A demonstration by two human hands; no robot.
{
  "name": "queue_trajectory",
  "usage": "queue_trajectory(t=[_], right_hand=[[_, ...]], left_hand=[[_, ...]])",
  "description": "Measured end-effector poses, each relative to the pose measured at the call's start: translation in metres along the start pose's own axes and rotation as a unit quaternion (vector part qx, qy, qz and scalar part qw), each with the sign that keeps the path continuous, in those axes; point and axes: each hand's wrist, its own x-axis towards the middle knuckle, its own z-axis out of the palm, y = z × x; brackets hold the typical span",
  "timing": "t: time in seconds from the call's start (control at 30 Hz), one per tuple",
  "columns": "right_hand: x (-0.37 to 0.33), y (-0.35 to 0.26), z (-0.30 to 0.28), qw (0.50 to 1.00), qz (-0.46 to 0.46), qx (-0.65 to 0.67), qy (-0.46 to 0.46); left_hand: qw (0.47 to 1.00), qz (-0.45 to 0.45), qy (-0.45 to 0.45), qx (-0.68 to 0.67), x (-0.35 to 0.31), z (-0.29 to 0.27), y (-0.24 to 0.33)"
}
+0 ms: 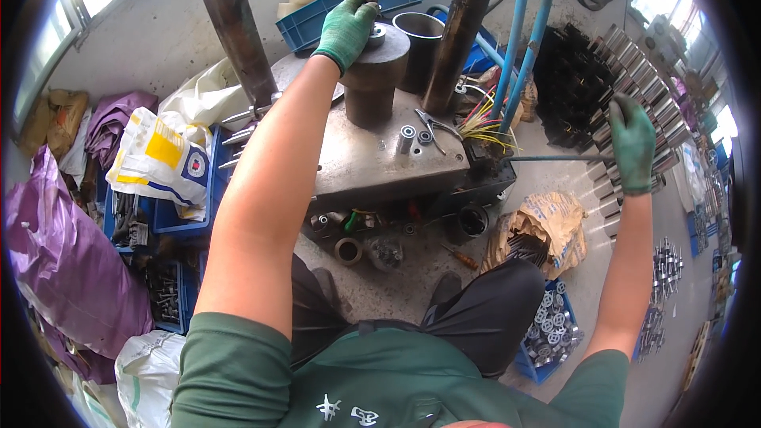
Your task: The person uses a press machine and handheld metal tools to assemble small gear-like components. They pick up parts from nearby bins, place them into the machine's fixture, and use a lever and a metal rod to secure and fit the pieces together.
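Lever (559, 158) (slim, dark) points rightward from press base (380, 166) to right hand (633, 147).

1. White printed characters (326, 407) stand on the front of the person's dark green shirt (380, 376), near the lower edge of the view; two show clearly, bold and thick-stroked.
2. A round emblem (196, 164), dark blue with a red middle, stands on the white sack (176, 177) at left. The same sack bears yellow blocks (164, 149) and dark blue bands; any finer print there is too small to read.
3. Faint bluish printing (547, 204) marks the crumpled brown paper sack (564, 231) at right; creases and blur leave it unreadable.
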Motion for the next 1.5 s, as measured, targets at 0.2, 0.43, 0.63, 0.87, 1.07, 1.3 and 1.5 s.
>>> queue_trajectory(t=[0.2,0.43,0.63,0.87,1.07,1.3,1.5], right_hand=[[0.051,0.002,0.021,0.997,-0.001,-0.077,-0.032],[0.054,0.009,0.02,0.994,0.04,-0.064,-0.075],[0.049,0.011,0.018,0.991,0.049,-0.07,-0.1],[0.032,0.021,0.009,0.991,0.062,-0.032,-0.11],[0.006,0.022,-0.005,0.989,0.071,-0.018,-0.127],[-0.035,0.028,-0.018,0.989,0.066,-0.005,-0.129],[-0.08,0.011,-0.033,0.995,0.018,0.039,-0.091]], left_hand=[[0.998,0.01,-0.001,0.055,0.003,-0.004,-0.004],[0.993,0.11,0.004,0.035,-0.033,0.006,0.024],[0.944,0.323,0.039,0.057,-0.144,0.04,0.052],[0.912,-0.297,0.021,-0.284,-0.305,0.087,0.012],[0.796,-0.519,0.014,-0.31,-0.318,0.089,-0.04],[0.757,-0.558,0.037,-0.336,-0.302,0.09,-0.055],[0.745,-0.591,0.006,-0.308,-0.322,0.086,-0.041]])
